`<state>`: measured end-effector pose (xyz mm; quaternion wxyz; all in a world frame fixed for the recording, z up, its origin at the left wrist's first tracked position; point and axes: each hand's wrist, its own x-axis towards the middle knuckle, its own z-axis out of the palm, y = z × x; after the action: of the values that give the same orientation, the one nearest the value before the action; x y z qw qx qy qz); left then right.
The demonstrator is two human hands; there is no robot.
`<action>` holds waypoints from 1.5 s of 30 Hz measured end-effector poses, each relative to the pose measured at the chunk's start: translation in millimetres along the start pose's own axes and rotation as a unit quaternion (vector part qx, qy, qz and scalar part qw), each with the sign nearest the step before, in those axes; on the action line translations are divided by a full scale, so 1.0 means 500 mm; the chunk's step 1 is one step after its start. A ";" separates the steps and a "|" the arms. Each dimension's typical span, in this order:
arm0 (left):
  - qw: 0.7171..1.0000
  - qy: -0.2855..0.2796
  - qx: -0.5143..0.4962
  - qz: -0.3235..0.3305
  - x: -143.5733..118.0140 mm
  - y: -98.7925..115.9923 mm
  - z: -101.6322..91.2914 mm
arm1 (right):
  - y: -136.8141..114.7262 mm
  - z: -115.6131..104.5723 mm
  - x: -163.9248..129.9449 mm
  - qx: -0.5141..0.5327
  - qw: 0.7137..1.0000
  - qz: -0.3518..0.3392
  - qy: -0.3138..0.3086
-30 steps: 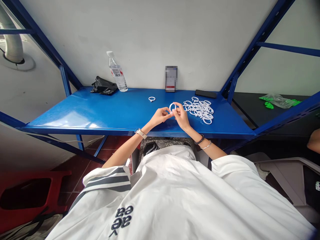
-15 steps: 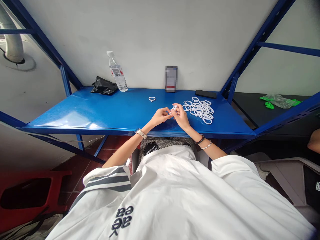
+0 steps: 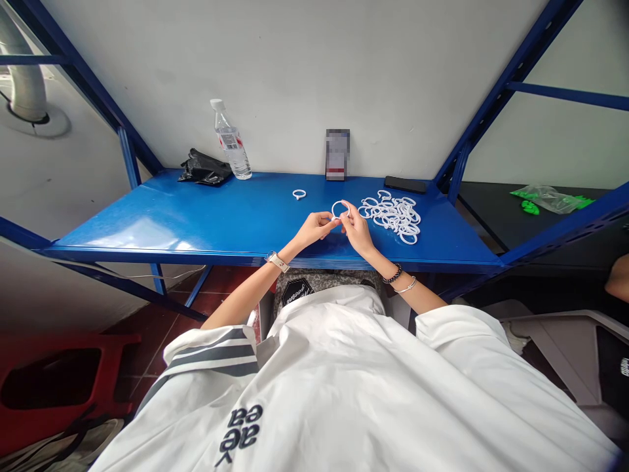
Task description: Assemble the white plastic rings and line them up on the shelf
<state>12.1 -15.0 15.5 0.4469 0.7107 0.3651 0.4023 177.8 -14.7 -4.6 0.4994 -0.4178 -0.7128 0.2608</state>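
We hold one small white plastic ring between both hands, just above the glossy blue metal worktop. Our left hand pinches its near-left edge in a narrow grip, and our right hand pinches its right side the same way — the ring stands upright between them. Just right of the ring lies a loose heap of white plastic rings, seemingly not yet handled. Left of the held ring and farther back, a single white ring lies alone — so little appears done, most remains.
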 end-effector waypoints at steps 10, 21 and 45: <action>0.999 -0.022 0.009 0.021 -0.003 0.002 0.000 | 0.004 -0.001 -0.001 -0.014 1.000 0.006 0.025; 0.999 -0.039 -0.005 0.034 -0.001 -0.007 -0.001 | 0.002 -0.005 -0.002 -0.026 0.998 -0.005 0.056; 0.999 0.006 -0.032 0.035 0.005 -0.018 -0.003 | 0.002 -0.001 -0.004 -0.045 0.998 -0.017 0.026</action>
<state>10.1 -9.3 8.1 0.4532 0.7058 0.3296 0.4334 179.1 -16.0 -6.1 0.5032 -0.4342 -0.7176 0.2084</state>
